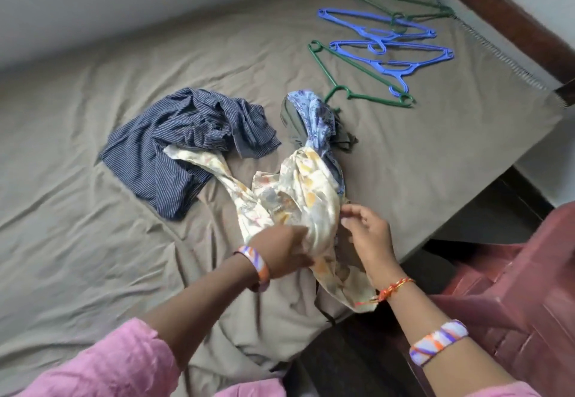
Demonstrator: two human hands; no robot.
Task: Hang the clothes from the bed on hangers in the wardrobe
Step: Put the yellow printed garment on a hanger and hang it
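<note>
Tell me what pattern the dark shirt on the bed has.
Thin pale stripes on navy shirt, clearest in the head view.

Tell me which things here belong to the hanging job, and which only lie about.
For the job: cream floral garment, striped navy shirt, blue patterned garment, blue hangers, green hangers.
Lying about: red plastic chair.
</note>
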